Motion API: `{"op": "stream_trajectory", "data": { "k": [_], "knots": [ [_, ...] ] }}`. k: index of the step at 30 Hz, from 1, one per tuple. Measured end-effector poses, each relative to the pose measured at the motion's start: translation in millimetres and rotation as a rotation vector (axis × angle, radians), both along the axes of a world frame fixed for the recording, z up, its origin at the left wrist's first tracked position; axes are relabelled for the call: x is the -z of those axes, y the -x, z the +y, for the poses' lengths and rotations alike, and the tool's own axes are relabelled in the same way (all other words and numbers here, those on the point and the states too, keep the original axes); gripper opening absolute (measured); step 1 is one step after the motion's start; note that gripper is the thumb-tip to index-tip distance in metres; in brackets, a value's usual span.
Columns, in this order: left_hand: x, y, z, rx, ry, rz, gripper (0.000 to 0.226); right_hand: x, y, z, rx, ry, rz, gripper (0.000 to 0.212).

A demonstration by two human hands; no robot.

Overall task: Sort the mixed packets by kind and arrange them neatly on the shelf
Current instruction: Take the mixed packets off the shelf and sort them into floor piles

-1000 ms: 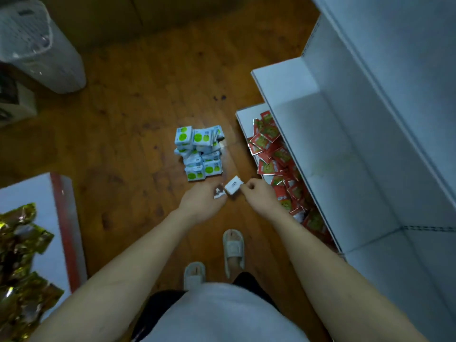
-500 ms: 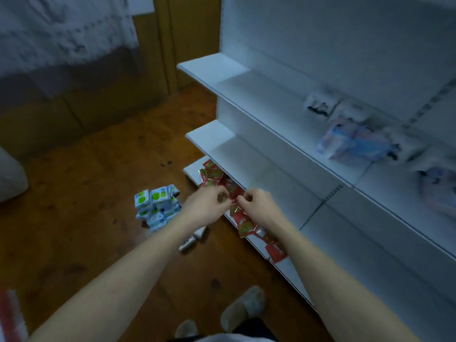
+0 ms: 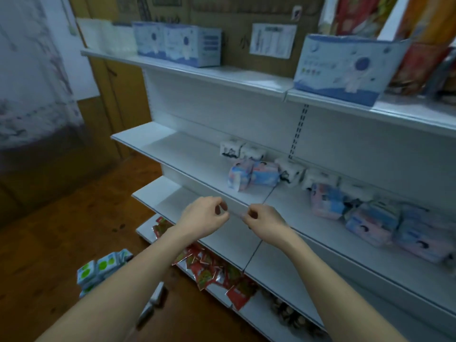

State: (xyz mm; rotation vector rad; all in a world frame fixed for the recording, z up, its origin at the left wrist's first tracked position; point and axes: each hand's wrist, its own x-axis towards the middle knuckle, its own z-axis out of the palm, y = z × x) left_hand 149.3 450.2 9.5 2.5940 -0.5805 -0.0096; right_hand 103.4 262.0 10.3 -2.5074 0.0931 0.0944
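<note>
My left hand and my right hand are raised side by side in front of the white shelf unit. Both have fingertips pinched. A faint thin clear film seems stretched between them, and it is hard to make out. Red packets lie jumbled on the bottom shelf under my forearms. A pile of white packets with green dots sits on the wooden floor at lower left. Pink-and-blue soft packs and white packs lie on the middle shelf.
Blue-and-white boxes stand on the top shelf, with colourful bags at the far right. More pink-and-blue packs crowd the middle shelf on the right. Dark round items lie on the bottom shelf. A few white packets lie on the floor.
The view has swung up from the floor to the shelves. My hands rose from the red packets to mid-shelf height and drew slightly apart. The small white packet is no longer in my fingers.
</note>
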Motion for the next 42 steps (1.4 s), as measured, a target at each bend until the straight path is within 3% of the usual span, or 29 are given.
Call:
{"op": "stream_trajectory", "data": {
  "k": [7, 18, 30, 36, 39, 42],
  "knots": [
    [-2, 9, -63, -0.034, 0.005, 0.029, 0.022, -9, 14, -73, 0.021, -0.068, -0.002, 0.031],
    [5, -28, -88, 0.004, 0.085, 0.014, 0.013, -4, -39, -82, -0.05, -0.087, -0.034, 0.034],
    [6, -219, -77, 0.054, 0.162, -0.03, 0.008, 13, -203, -85, 0.013, -0.134, -0.024, 0.025],
    [14, -318, -80, 0.088, 0.148, 0.002, 0.012, 13, -291, -78, 0.102, -0.076, -0.16, 0.01],
    [21, -362, -89, 0.119, 0.145, -0.018, 0.024, 15, -324, -77, 0.196, 0.07, -0.225, 0.027],
    [32, -398, -106, 0.155, 0.065, -0.05, 0.052, 22, -349, -76, 0.264, 0.199, -0.177, 0.043]
  ]
}}
